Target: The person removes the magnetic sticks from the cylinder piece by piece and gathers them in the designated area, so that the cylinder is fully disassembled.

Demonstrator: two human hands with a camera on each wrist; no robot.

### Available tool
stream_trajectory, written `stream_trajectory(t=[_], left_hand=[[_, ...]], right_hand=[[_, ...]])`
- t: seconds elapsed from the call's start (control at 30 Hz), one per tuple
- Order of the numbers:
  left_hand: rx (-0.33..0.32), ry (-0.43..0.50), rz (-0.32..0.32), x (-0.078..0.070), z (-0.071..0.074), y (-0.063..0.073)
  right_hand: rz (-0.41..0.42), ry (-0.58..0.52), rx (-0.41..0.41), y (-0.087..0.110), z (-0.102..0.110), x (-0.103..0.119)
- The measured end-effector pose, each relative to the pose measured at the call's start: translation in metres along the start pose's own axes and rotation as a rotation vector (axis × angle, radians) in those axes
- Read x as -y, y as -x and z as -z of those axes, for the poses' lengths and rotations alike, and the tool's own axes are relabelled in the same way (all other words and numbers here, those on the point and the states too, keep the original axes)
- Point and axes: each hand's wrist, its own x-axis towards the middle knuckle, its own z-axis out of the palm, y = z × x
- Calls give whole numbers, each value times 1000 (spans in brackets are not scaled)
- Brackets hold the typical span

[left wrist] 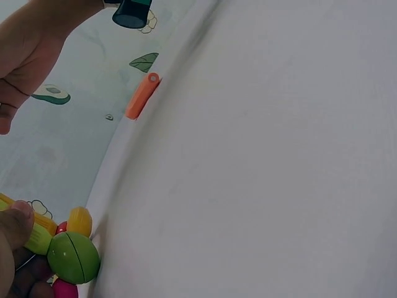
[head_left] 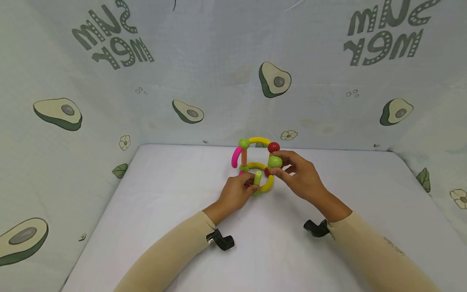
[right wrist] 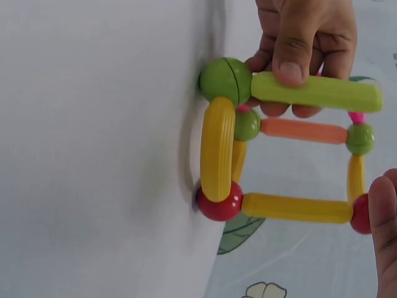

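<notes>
A frame of magnetic sticks and balls [head_left: 257, 165] stands on the table, with yellow curved sticks, red and green balls, pink pieces and an orange upright. My left hand [head_left: 235, 190] grips the light green stick [right wrist: 316, 92], which rises from a green ball [right wrist: 226, 81] at the near corner. On the right, my right hand [head_left: 304, 176] pinches a green ball [head_left: 275, 161] between thumb and fingers, beside the red top ball [head_left: 273, 147] and yellow upright [right wrist: 296, 207]. In the right wrist view only some fingers [right wrist: 384, 217] of that hand show.
In the left wrist view an orange stick [left wrist: 144, 96] lies at the table's edge. The white-covered table [head_left: 175, 178] meets a hanging avocado-print cloth [head_left: 233, 73] at the back and sides. A black wrist camera [head_left: 220, 240] sits on each sleeve.
</notes>
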Motion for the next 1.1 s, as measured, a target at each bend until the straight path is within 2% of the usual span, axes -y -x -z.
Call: stream_trajectory(t=[0.13, 0.27, 0.37, 0.53, 0.8, 1.1], left_hand=[[10, 3, 26, -1, 1, 1], [12, -7, 26, -1, 1, 1], [10, -14, 19, -1, 1, 1], [8, -14, 13, 0, 2, 0], [8, -18, 30, -2, 3, -1], [16, -34, 33, -2, 2, 0]], right_hand=[[-17, 12, -21, 0, 12, -8], [-48, 21, -34, -1, 21, -16], [-105, 37, -27, -2, 26, -20], [-244, 91, 6, -6, 32, -29], [-384, 129, 55, -20, 34, -49], [-455, 106, 76, -29, 28, -71]])
